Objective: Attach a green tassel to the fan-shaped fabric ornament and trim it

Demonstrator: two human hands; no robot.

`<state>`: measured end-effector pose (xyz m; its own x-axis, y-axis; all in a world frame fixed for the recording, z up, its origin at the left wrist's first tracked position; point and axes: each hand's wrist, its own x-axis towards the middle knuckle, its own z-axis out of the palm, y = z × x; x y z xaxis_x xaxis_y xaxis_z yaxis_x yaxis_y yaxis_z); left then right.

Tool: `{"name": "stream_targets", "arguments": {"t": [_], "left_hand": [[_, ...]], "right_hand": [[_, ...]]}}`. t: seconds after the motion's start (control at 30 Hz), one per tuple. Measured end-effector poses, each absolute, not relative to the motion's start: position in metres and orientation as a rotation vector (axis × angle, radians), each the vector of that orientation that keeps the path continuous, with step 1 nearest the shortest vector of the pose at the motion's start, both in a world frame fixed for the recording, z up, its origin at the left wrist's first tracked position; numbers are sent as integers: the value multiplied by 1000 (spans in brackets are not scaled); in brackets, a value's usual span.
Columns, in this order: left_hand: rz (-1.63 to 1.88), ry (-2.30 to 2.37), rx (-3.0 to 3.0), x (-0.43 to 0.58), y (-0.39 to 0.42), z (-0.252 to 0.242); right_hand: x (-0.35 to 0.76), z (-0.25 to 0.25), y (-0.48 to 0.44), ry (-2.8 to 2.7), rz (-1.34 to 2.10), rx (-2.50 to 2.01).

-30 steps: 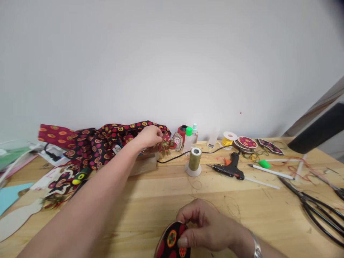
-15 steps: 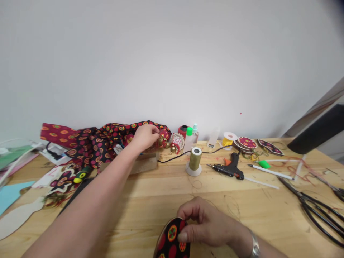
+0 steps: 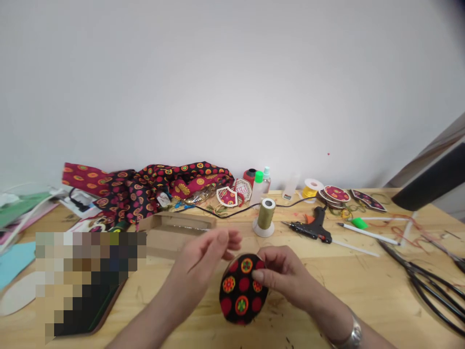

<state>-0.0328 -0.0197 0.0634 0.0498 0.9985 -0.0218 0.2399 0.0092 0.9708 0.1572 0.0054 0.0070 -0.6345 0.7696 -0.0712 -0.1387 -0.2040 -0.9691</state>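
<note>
My right hand [image 3: 285, 276] pinches the upper right edge of a rounded disc covered in black fabric with red dots and orange flower motifs [image 3: 242, 286]. The disc is tilted up over the wooden table. At its upper left is my left hand [image 3: 207, 259], fingers loosely stretched and thumb apart, with nothing visible in it. Whether it touches the disc's rim I cannot tell. Just behind the left hand lies an open cardboard box [image 3: 178, 237]. A fan-shaped fabric ornament [image 3: 227, 197] rests farther back.
Patterned cloth [image 3: 127, 191] is heaped along the wall. A spool of olive thread [image 3: 266, 215] stands mid-table, with a black glue gun [image 3: 310, 225] to its right. Black scissors [image 3: 417, 271] lie at far right. A dark, partly pixelated object [image 3: 105, 300] is at left.
My left hand has come back from the cloth pile towards the disc. A fan-shaped ornament now shows where it was reaching. My right hand has raised the disc further into view.
</note>
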Motion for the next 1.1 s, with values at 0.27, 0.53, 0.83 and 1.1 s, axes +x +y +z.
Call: {"name": "stream_targets", "arguments": {"t": [0.27, 0.53, 0.83, 1.1], "left_hand": [[1073, 1235, 1211, -29, -66, 19], [976, 2056, 2380, -93, -78, -18], [207, 2062, 2600, -119, -42, -16], [108, 2153, 2537, -113, -25, -16]], "right_hand": [[155, 16, -2, -1815, 1556, -954], [159, 15, -1, -1943, 1515, -962], [155, 11, 2, -1976, 1528, -998], [153, 12, 1, -1974, 1554, -1004]]}}
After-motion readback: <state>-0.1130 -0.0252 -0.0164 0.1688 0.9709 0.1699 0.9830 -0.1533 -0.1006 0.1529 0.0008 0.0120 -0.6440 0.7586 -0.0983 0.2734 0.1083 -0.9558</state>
